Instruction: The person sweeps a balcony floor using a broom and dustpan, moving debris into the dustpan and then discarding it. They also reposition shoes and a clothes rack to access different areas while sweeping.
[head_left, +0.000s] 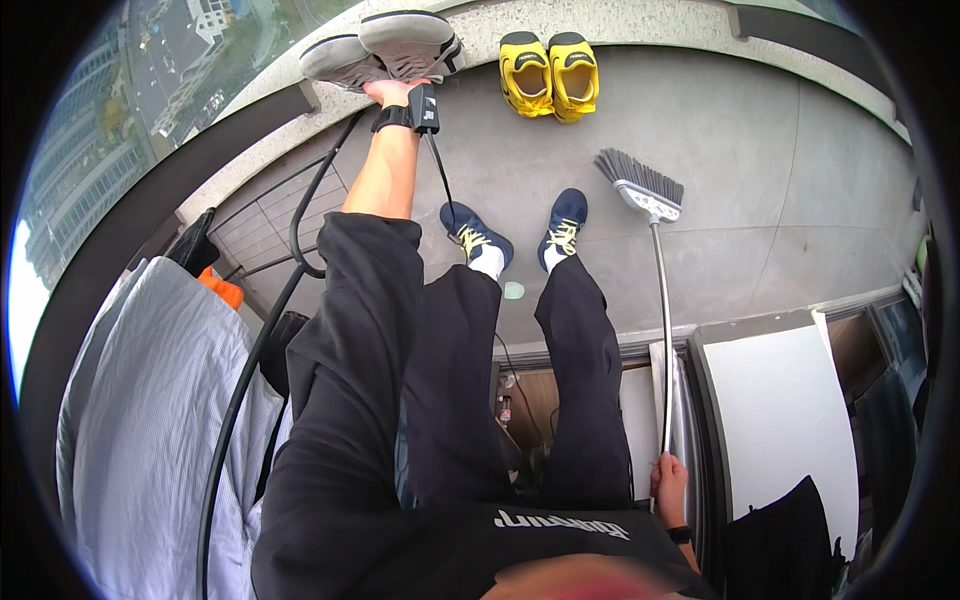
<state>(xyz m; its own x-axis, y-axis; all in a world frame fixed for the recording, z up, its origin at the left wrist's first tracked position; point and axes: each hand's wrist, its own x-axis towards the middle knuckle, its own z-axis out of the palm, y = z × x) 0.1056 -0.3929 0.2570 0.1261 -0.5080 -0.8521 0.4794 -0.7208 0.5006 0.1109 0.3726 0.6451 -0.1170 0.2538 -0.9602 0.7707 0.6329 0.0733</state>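
Observation:
With my left arm stretched forward, my left hand (396, 91) grips a pair of light grey sneakers (409, 45) at the low balcony wall. Part of that hand is hidden by the shoes, and I cannot tell whether they rest on the ledge. My right hand (670, 484), low beside my right leg, is closed around the metal handle of a broom (663, 300). The broom's grey-bristled head (645, 186) is out ahead on the right, over the tiled floor. A pair of yellow sneakers (551, 79) stands side by side against the wall.
The pale ledge (660, 19) curves along the far side. At left, a black-framed drying rack (255, 360) stands beside a hanging striped cloth (165, 390). A small pale-green piece (514, 290) lies on the floor (705, 270). Behind my feet runs a door track (547, 358).

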